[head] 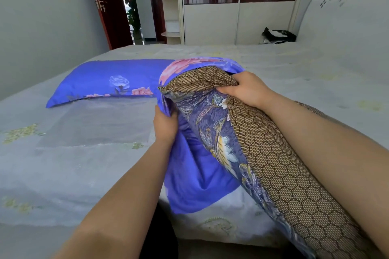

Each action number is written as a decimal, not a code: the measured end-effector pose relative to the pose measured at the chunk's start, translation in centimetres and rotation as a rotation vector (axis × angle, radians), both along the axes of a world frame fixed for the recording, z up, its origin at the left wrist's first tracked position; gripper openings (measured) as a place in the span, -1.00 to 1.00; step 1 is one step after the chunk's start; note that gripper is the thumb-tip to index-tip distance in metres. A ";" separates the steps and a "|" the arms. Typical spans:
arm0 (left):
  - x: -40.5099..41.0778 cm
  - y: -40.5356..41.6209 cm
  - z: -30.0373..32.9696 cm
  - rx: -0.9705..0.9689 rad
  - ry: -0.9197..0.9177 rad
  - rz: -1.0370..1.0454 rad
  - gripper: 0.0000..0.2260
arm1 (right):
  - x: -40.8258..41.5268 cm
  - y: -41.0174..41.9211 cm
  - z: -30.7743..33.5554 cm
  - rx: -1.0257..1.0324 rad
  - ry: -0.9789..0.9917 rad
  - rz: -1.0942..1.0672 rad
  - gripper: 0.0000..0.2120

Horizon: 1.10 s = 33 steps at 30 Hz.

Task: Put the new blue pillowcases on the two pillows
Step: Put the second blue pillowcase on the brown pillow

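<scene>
Bedding covers most of the view: a pale grey bedspread (88, 153) with faint yellow flowers stretches across the bed, and the work goes on at its near edge. The right hand (244, 88) grips the far end of a long pillow (273, 166), fingers curled over its brown honeycomb mesh side; the pillow's other face is purple with a bird and leaf print. The pillow slants from the lower right corner up toward the middle, lying along the right forearm. The left hand (166, 126) pinches the edge of a blue pillowcase (197, 176) just beside the pillow's far end, fingers closed on a fold of the cloth. The mouth of the pillowcase wraps over the pillow's tip, a pink flower print showing on the part behind it, while the rest hangs slack below the pillow and drapes onto the bedspread. Most of the pillow is outside the pillowcase.

Farther back on the left lies a second pillow (109, 82), already in a matching blue case with flowers, flat on the bedspread and partly hidden at its right end by the held pillowcase. At the far right corner of the bed sits a black and white bundle (277, 34), beside the white headboard (345, 21) with its grey leaf pattern. Behind the bed stands a cream wardrobe (237, 4) with dark red glass panels, open shelves to its left, then a red door (105, 4) standing open with a green plant beyond it.
</scene>
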<state>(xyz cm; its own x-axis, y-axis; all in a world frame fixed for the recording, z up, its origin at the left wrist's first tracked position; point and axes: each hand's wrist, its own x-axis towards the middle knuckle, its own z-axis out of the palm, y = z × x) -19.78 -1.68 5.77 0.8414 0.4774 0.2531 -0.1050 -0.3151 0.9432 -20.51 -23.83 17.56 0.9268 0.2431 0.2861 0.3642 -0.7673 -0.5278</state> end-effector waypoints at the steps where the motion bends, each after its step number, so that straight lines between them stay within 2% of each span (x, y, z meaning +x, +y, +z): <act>1: -0.2 -0.5 -0.3 0.079 0.076 0.004 -0.73 | 0.2 -0.1 -0.1 -0.010 -0.037 -0.040 -0.68; 2: -0.6 -1.1 -0.3 0.099 0.103 0.010 -0.76 | 0.4 -0.3 -0.1 -0.038 -0.075 -0.097 -0.67; 4: -2.6 -2.6 0.3 0.024 0.030 0.013 -0.87 | 1.0 -0.9 -0.4 -0.110 -0.121 -0.231 -0.65; 6: -5.1 -3.5 0.8 -0.083 -0.049 0.023 -0.75 | 1.5 -1.0 -1.0 -0.178 -0.110 -0.323 -0.61; 8: -6.9 -3.1 1.1 -0.120 -0.115 0.068 -0.75 | 1.6 0.0 -2.1 -0.264 -0.078 -0.351 -0.56; 11: -6.7 -1.1 2.0 -0.096 -0.166 0.159 -0.98 | 1.3 3.3 -4.1 -0.381 -0.038 -0.317 -0.46; 13: -6.1 0.7 2.6 -0.046 -0.113 0.194 -0.89 | 1.1 4.9 -5.2 -0.400 0.021 -0.315 -0.36; 15: -5.4 2.3 2.8 0.024 -0.062 0.214 -0.99 | 1.0 5.7 -6.0 -0.418 0.072 -0.354 -0.26; 16: -5.2 2.6 3.0 0.051 -0.068 0.216 -0.95 | 0.9 6.0 -6.3 -0.451 0.056 -0.379 -0.21; 19: -4.9 2.4 3.9 0.106 -0.091 0.176 -0.93 | -0.3 7.8 -7.0 -0.514 -0.249 -0.322 -0.18; 21: -5.0 2.2 4.4 0.096 -0.065 0.176 -0.94 | -1.3 9.3 -7.9 -0.481 -0.515 -0.106 -0.24; 23: -4.9 2.7 4.4 0.128 -0.010 0.187 -0.86 | -2.1 10.3 -9.3 -0.376 -0.732 0.085 -0.31; 25: -5.0 3.4 4.1 0.205 0.007 0.169 -0.76 | -2.5 11.0 -10.6 -0.341 -0.799 0.210 -0.42; 27: -5.5 3.5 4.0 0.262 -0.035 0.188 -0.74 | -2.6 11.9 -11.6 -0.371 -0.759 0.265 -0.54; 30: -6.3 2.3 3.5 0.291 -0.046 0.187 -0.86 | -2.5 13.1 -11.6 -0.455 -0.569 0.290 -0.53; 33: -6.4 0.9 2.6 0.031 -0.047 0.056 -0.88 | -1.3 13.2 -11.1 -0.598 -0.409 0.242 -0.47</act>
<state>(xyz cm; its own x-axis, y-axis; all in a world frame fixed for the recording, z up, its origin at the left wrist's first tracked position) -26.22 -0.74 8.38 0.8002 0.5148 0.3076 -0.1307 -0.3510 0.9272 -21.82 -10.60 6.50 0.6766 0.6471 0.3512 0.6354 -0.7542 0.1656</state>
